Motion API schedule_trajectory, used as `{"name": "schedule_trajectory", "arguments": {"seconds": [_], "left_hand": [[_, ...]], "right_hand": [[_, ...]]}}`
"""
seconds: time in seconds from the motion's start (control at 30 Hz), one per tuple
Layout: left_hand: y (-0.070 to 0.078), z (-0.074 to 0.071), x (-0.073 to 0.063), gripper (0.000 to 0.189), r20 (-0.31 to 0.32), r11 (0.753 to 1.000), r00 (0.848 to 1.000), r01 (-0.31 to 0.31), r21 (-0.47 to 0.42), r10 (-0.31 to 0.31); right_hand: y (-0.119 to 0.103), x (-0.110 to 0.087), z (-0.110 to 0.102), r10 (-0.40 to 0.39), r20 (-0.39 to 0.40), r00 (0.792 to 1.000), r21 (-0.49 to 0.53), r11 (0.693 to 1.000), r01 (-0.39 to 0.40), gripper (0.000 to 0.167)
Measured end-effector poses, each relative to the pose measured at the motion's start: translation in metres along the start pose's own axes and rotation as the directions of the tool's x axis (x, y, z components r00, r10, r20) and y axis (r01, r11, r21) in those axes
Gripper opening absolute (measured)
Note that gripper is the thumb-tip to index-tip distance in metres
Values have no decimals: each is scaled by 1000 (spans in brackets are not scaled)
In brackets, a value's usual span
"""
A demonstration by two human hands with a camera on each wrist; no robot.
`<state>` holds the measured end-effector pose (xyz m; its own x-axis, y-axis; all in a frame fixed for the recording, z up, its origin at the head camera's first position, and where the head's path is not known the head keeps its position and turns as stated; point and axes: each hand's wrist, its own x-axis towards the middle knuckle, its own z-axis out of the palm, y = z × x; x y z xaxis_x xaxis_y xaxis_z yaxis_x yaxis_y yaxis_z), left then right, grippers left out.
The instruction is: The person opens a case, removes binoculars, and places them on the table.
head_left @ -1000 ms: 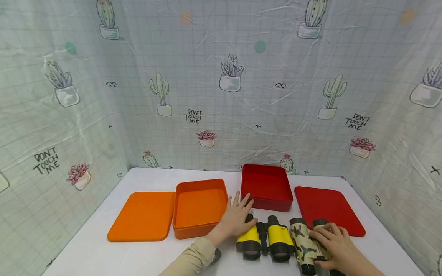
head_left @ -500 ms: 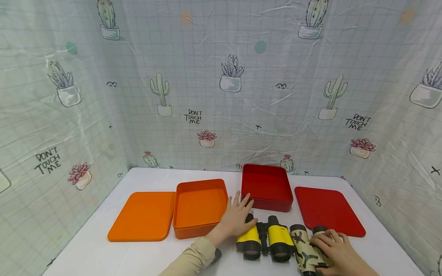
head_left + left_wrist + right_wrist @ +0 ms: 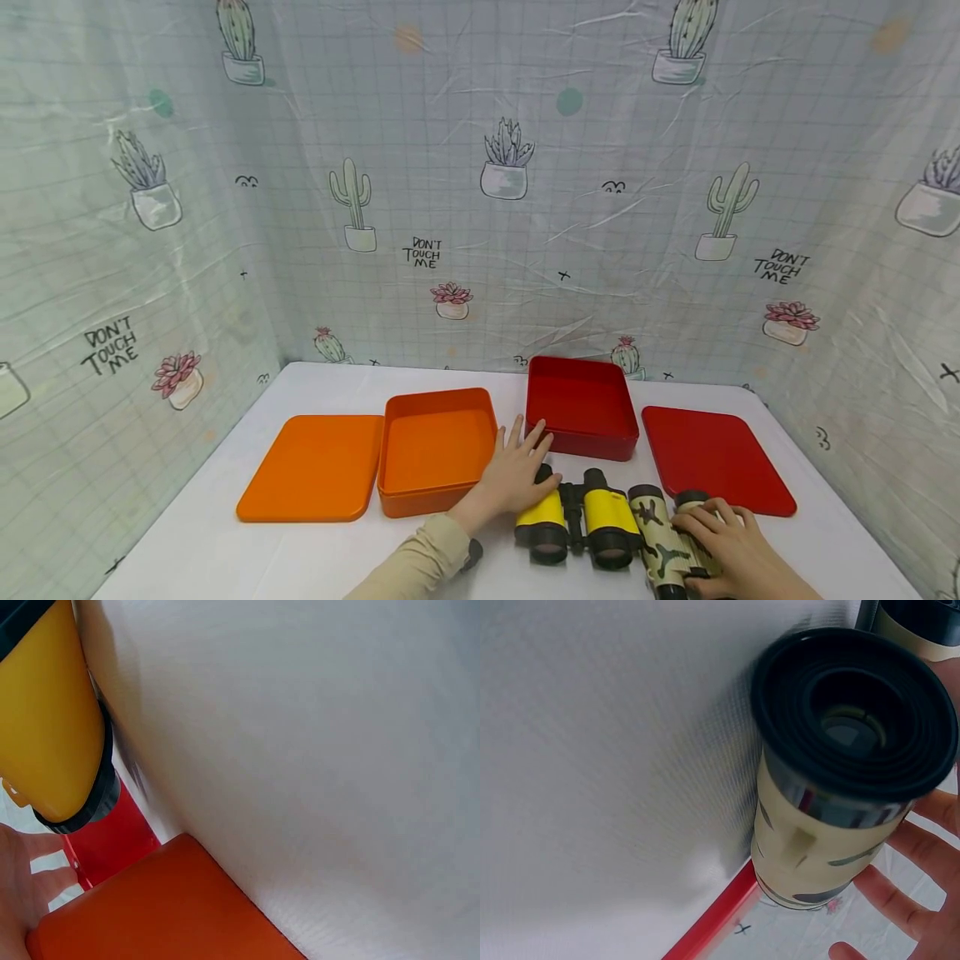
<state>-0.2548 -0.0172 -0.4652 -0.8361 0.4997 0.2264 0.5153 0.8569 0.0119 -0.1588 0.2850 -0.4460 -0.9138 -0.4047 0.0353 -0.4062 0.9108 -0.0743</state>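
My left hand [image 3: 512, 477] lies with spread, straight fingers over the left barrel of the yellow and black binoculars [image 3: 606, 510]. In the left wrist view, a yellow barrel [image 3: 49, 712] fills the upper left corner and a few fingers [image 3: 52, 883] show below it. Right of them, my right hand [image 3: 731, 546] grips the camouflage binoculars [image 3: 660, 533], its fingers bent over the right barrel. The right wrist view looks onto the black end of one camouflage barrel [image 3: 810, 855], with fingers around its far side. Both binoculars lie side by side, close together.
An orange box [image 3: 438, 500] stands open behind my left forearm, its orange lid [image 3: 311, 467] to the left. Further back is a red box [image 3: 592, 446], with a red lid [image 3: 720, 458] at its right. A dark object [image 3: 472, 554] is partly hidden by my left sleeve.
My right hand has drawn the camouflage binoculars slightly toward the table's near edge, mostly in the first half second. The left hand and the yellow binoculars have stayed put.
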Motion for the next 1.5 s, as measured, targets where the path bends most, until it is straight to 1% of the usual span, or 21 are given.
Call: {"name": "schedule_trajectory", "arguments": {"seconds": [0.23,0.4,0.53,0.63,0.8,0.93,1.03,1.1,1.2,1.27,1.4,1.5], "left_hand": [[1,-1,1,62,-8,1000,1000,-7,-5,7],[2,1,2,63,4,1000,1000,-2,-3,2],[2,1,1,63,4,1000,1000,-4,0,4],[1,-1,1,62,5,1000,1000,-10,-13,10],[0,-6,1,61,30,998,999,-16,-54,18],[1,-15,-2,60,62,992,998,1,-126,7],[2,-22,-6,59,83,982,997,15,-191,1],[2,-26,-9,60,92,976,996,16,-217,5],[2,-31,-14,60,85,972,996,4,-236,17],[1,-35,-18,60,77,970,997,-8,-242,27],[1,-42,-25,60,61,965,997,-31,-259,48],[0,-46,-31,60,51,964,996,-51,-260,66]], "right_hand": [[-1,3,-1,41,17,999,20,999,-41,72],[0,5,-2,79,41,996,43,996,-80,72],[-1,4,-2,83,42,996,52,995,-85,71],[0,4,-2,88,49,995,62,994,-91,72],[1,4,-4,115,94,989,118,985,-126,73],[3,3,-8,103,92,990,167,979,-118,70],[4,0,-12,96,65,993,191,976,-107,65],[4,-1,-15,97,41,994,202,974,-103,62],[5,-2,-17,94,-28,995,181,980,-88,59],[4,-3,-18,93,-82,992,175,981,-78,55],[4,-3,-19,79,-187,979,167,985,-47,49],[4,-3,-19,82,-222,972,173,984,-44,46]]}}
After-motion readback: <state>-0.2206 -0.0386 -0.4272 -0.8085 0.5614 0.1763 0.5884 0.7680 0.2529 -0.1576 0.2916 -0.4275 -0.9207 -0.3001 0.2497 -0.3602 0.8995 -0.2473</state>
